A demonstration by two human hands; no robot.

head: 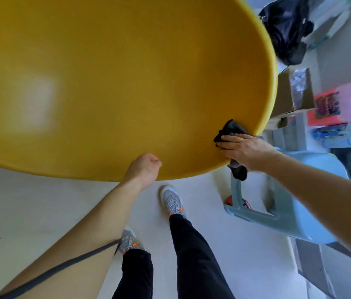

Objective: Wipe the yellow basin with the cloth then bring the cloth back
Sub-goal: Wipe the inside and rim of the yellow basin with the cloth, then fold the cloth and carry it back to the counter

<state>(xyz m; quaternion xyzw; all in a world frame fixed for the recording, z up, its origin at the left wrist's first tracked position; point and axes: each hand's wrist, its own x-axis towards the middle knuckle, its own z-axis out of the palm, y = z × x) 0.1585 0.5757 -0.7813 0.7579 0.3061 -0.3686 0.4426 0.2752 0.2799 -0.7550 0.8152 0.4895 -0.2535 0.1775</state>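
A big yellow basin (105,83) fills the upper left of the head view, tilted with its inside facing me. My left hand (145,168) grips its near rim at the bottom, thumb over the edge. My right hand (241,149) presses a black cloth (231,129) against the basin's inner wall close to the right rim. One end of the cloth hangs down below that hand, outside the rim.
A light blue plastic stool (288,212) stands right of my legs, under my right forearm. Behind the basin at the right are a black bag (286,29), an open cardboard box (293,96) and colourful packets on a shelf. My feet stand on a pale floor.
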